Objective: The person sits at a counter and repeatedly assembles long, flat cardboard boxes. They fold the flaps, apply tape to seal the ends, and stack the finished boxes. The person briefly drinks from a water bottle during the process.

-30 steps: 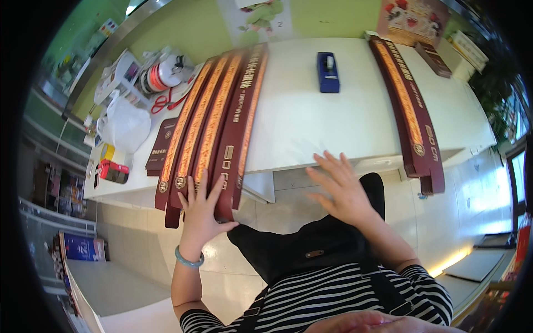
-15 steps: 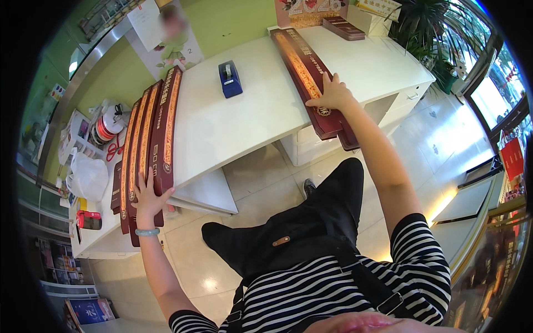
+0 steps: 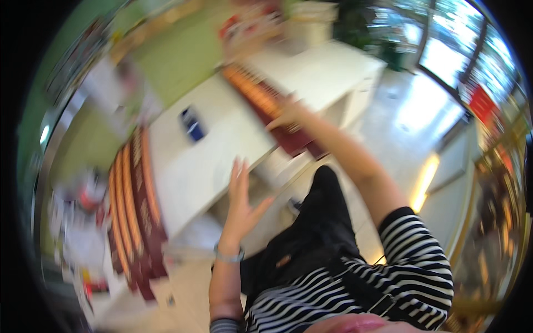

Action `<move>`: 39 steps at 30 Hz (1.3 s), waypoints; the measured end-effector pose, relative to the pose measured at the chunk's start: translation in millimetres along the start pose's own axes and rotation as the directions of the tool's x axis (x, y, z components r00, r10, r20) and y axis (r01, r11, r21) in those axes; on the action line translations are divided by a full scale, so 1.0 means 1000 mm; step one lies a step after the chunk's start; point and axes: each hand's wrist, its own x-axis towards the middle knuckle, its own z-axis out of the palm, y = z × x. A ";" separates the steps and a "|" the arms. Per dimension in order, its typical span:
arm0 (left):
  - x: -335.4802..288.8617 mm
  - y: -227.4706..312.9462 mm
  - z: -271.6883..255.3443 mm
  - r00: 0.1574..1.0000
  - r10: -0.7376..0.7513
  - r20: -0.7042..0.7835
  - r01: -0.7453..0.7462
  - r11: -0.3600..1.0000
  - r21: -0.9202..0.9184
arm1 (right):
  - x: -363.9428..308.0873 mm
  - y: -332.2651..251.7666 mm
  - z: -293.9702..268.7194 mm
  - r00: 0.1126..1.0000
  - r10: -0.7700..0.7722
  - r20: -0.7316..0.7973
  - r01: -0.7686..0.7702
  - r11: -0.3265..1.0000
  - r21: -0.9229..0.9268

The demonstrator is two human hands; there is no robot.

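My right hand [image 3: 288, 115] lies across the near part of a stack of long maroon boxes [image 3: 253, 91], thumb and fingers spread on the top one. These boxes have an orange-gold strip and stick out past the desk's front edge. My left hand [image 3: 242, 202] is raised in the air before the desk edge, fingers stretched and thumb apart, with nothing in it. Left of it, several similar long maroon boxes [image 3: 136, 211] lie side by side, overhanging the desk's near edge. Motion blurs the picture.
Between the box groups a blue tape dispenser [image 3: 192, 124] stands on the white desk [image 3: 186, 166]. Blurred items and a white bag [image 3: 83, 241] crowd the far left. A plant [image 3: 355, 36] is at the back right, with a glass door [image 3: 444, 41] beyond.
My left hand has lifted off the left boxes and moved right, into the air. My right hand stays on the right stack. The view has turned, and the desk now appears shifted left and down.
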 end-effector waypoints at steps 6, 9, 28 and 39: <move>-0.029 -0.017 -0.008 0.987 -0.162 -0.010 0.155 0.958 -0.239 | -0.030 -0.069 -0.029 0.977 0.211 0.005 -0.208 0.957 0.201; -0.025 -0.017 0.008 0.977 -0.211 0.010 0.198 0.897 -0.396 | -0.052 -0.057 -0.050 0.966 0.249 -0.072 -0.225 0.944 0.242; -0.008 0.062 -0.101 0.739 0.024 -0.673 -0.521 0.653 -0.549 | -0.240 -0.087 0.139 0.573 -0.712 -0.405 0.818 0.472 0.328; -0.112 -0.003 -0.017 0.917 -0.134 -0.376 -0.053 0.893 -0.447 | -0.219 -0.199 0.145 0.508 -0.711 -0.486 0.695 0.005 0.719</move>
